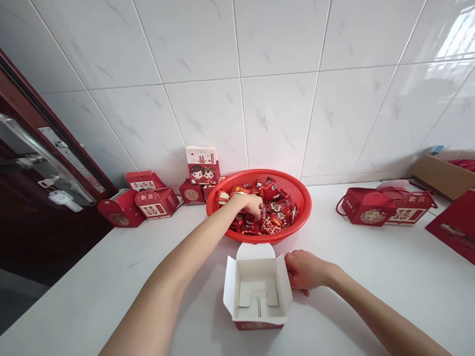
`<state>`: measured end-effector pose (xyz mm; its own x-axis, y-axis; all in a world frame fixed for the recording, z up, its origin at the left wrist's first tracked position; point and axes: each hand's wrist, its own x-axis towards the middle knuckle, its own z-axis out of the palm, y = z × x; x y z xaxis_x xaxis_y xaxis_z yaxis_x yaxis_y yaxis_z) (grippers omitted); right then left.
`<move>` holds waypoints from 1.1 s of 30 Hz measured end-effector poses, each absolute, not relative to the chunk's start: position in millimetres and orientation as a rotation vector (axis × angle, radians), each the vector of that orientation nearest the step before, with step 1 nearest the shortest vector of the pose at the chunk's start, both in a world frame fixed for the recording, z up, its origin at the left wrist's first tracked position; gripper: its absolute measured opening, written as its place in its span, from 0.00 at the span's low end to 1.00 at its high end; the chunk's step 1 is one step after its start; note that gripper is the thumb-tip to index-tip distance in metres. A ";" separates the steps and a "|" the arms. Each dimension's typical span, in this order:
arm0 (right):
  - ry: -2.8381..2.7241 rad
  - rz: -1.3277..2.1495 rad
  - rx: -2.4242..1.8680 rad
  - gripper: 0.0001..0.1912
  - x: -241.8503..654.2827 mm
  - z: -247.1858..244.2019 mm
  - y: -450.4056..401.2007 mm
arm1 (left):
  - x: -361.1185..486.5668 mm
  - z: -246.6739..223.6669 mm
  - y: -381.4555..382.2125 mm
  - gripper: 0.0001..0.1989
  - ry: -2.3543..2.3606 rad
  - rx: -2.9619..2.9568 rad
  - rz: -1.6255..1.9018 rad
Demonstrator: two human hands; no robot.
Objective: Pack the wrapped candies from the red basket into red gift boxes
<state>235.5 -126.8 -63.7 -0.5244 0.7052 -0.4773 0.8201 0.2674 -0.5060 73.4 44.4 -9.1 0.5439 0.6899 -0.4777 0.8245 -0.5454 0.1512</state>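
My left hand (251, 206) reaches into a red plastic basket (305, 202) and is closed, fingers down among the wrapped candies (276, 218). What those fingers hold is hidden. In front of the basket stands an open candy box (259, 325), white inside and red outside, its flaps spread and no candy visible in it. Against the box's right flap lies my right hand (307, 270), fingers curled in; its fingertips are hidden, so I cannot tell whether they grip the flap.
Folded red gift boxes (157, 202) stand at the left, a pink-and-red printed card box (203, 165) behind. More red boxes (369, 207) and a brown carton (443, 176) sit at the right. A tiled wall (280, 119) closes the back; a dark door (20, 206) is at left.
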 end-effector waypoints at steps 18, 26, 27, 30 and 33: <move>2.368 -1.118 1.462 0.18 236.2 -63.6 -126.1 | 45.5 -12.2 49.6 0.28 1.205 2.286 -0.479; 2.370 -1.182 1.465 0.19 237.3 -66.9 -125.0 | 37.8 -11.9 51.2 0.19 1.097 2.246 -0.152; 2.377 -1.226 1.431 0.18 240.3 -66.4 -124.1 | 35.5 -11.1 50.7 0.18 1.092 2.244 -0.079; 2.426 -1.451 1.315 0.10 255.4 -54.2 -121.5 | 28.5 -9.9 47.7 0.20 1.083 2.233 0.122; 2.588 -1.687 1.360 0.11 271.0 -26.8 -116.6 | 23.2 -10.4 44.0 0.22 1.049 2.157 0.303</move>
<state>271.0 -116.6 -26.8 -0.6525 0.7253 -0.2197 0.4938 0.1870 -0.8492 23.2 44.0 -10.4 0.6431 0.7602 -0.0918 0.5944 -0.4200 0.6858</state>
